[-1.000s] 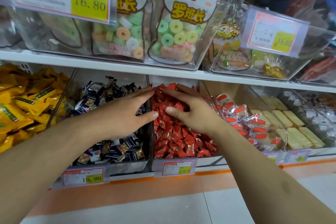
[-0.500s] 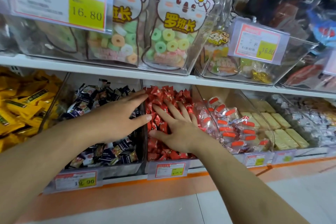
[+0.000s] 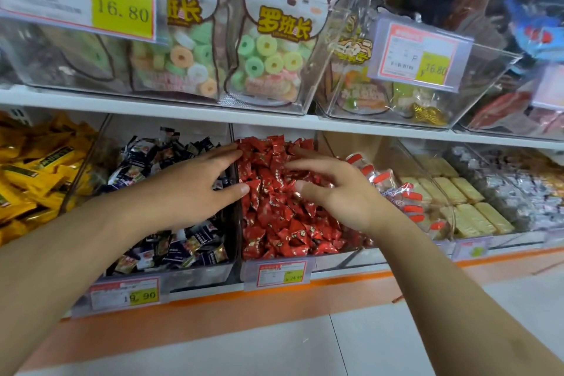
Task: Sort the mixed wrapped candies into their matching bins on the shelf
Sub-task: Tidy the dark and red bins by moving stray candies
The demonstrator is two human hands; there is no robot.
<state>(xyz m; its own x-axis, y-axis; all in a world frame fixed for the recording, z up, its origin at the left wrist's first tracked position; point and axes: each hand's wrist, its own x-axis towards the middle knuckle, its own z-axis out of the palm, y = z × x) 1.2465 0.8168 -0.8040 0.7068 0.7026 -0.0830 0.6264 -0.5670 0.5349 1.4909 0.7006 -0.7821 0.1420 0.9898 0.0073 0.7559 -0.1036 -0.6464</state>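
We see the left hand (image 3: 189, 189) lying flat over the dark candies (image 3: 171, 247), fingers straight and reaching the red candies (image 3: 274, 223) in the middle bin (image 3: 335, 259), while the right hand (image 3: 338, 192) hovers there, fingers loosely curled, gripping nothing.

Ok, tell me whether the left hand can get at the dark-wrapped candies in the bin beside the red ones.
Probably yes. The left hand hangs right over the dark-wrapped candies, fingers straight, holding nothing. That bin is open on top, with nothing between hand and pile. Only its fingertips reach over the divider toward the red candies.
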